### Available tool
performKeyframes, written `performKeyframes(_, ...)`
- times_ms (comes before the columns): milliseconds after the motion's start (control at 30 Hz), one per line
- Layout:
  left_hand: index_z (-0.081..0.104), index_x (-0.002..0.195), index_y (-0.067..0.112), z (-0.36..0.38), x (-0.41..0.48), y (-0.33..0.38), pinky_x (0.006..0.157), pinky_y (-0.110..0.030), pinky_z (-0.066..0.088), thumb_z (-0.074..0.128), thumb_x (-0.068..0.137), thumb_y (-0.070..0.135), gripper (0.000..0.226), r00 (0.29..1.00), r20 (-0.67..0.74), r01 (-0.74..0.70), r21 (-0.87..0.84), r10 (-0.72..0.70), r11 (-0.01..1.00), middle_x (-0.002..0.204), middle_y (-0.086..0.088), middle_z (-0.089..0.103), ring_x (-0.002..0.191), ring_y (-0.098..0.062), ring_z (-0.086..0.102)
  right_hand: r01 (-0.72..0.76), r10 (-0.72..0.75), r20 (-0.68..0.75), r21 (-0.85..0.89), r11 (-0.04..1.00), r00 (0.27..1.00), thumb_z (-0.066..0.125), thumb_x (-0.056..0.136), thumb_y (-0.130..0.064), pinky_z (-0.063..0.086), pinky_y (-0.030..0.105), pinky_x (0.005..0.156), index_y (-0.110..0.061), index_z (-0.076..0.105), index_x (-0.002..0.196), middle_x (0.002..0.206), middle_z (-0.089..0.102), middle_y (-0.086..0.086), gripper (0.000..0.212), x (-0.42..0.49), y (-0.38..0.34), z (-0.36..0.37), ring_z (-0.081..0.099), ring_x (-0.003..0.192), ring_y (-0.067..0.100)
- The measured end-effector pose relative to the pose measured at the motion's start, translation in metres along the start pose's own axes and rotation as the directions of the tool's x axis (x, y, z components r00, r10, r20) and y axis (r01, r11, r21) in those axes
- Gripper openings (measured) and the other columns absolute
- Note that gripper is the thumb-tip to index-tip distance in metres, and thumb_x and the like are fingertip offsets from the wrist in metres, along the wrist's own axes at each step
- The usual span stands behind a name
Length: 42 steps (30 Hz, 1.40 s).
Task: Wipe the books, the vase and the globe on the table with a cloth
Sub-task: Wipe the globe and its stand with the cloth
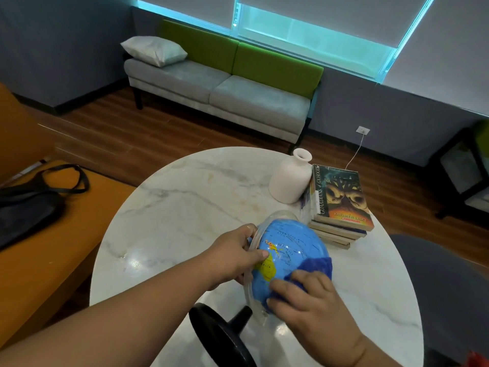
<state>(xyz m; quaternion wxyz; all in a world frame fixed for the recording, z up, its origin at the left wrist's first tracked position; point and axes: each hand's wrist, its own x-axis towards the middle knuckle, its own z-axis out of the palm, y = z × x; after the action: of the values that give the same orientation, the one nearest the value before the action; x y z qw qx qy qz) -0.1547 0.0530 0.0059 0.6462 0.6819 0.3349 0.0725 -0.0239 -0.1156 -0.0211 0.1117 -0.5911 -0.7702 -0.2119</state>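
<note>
A blue globe (293, 245) is tipped over above the round marble table (185, 207), its black base (219, 337) pointing toward me. My left hand (235, 258) grips the globe's clear plastic arc at its left side. My right hand (304, 300) presses a dark blue cloth (317, 268) against the globe's lower right. A white vase (291, 178) stands upright at the table's far side. Right beside it lies a stack of books (341, 205), the top one a paperback with owls on its cover.
An orange seat (53, 247) with a black bag (29, 205) on it sits to the left of the table. A grey and green sofa (225, 86) stands by the window beyond. A dark chair (449, 287) is close on the right.
</note>
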Motion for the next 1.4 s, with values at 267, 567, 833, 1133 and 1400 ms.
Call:
performKeyframes(267,0.057,0.098,0.017,0.012,-0.002,0.006,0.063,-0.041,0.06,0.067,0.087,0.019,0.016,0.999,0.015,-0.034,0.121,0.032,0.992,0.08,-0.004,0.055,0.07,-0.019,0.059,-0.752,0.714,0.241,0.267,0.602,0.657,0.071,0.082,-0.03,0.043,0.033,0.085,-0.032,0.07,0.075,0.093,0.056,-0.013,0.007,0.071,0.06,-0.009,0.047,0.099,0.021)
performKeyframes(567,0.057,0.083,0.01,0.003,0.0,-0.01,0.054,-0.033,0.057,0.077,0.079,0.013,0.021,0.997,-0.063,0.035,0.0,-0.035,0.999,0.063,-0.004,0.052,0.052,-0.018,0.057,-0.624,0.599,0.183,0.323,0.712,0.779,0.068,0.084,-0.035,0.04,0.024,0.082,-0.038,0.074,0.095,0.096,0.058,-0.02,0.013,0.039,0.061,-0.019,0.05,0.096,0.013)
performKeyframes(833,0.057,0.089,0.013,0.016,0.01,-0.021,0.062,-0.036,0.058,0.068,0.087,0.018,0.013,0.997,0.041,0.066,0.026,-0.067,0.998,0.075,-0.012,0.06,0.062,-0.023,0.063,-0.766,0.843,0.144,0.517,0.382,0.518,0.068,0.087,-0.024,0.037,0.002,0.083,-0.046,0.071,0.087,0.102,0.061,-0.018,0.023,-0.028,0.051,-0.034,0.058,0.1,0.004)
performKeyframes(1133,0.057,0.079,0.015,0.023,0.013,-0.018,0.054,-0.027,0.049,0.071,0.086,0.021,0.016,0.985,0.155,0.079,-0.047,-0.071,0.996,0.071,-0.006,0.052,0.053,-0.013,0.051,-0.44,0.449,-0.005,0.194,0.877,0.894,0.057,0.085,-0.037,0.045,0.035,0.084,-0.03,0.073,0.099,0.11,0.061,-0.011,0.023,-0.027,0.011,-0.045,0.054,0.094,0.023)
performKeyframes(1400,0.054,0.076,0.015,0.024,0.011,-0.021,0.062,-0.033,0.052,0.068,0.089,0.019,0.019,0.984,0.178,0.011,0.005,-0.012,1.0,0.073,-0.008,0.048,0.063,-0.02,0.052,-0.521,0.481,0.221,0.19,0.832,0.848,0.059,0.079,-0.045,0.05,0.034,0.071,-0.039,0.072,0.088,0.095,0.062,-0.019,0.016,0.014,0.034,-0.043,0.056,0.086,0.017)
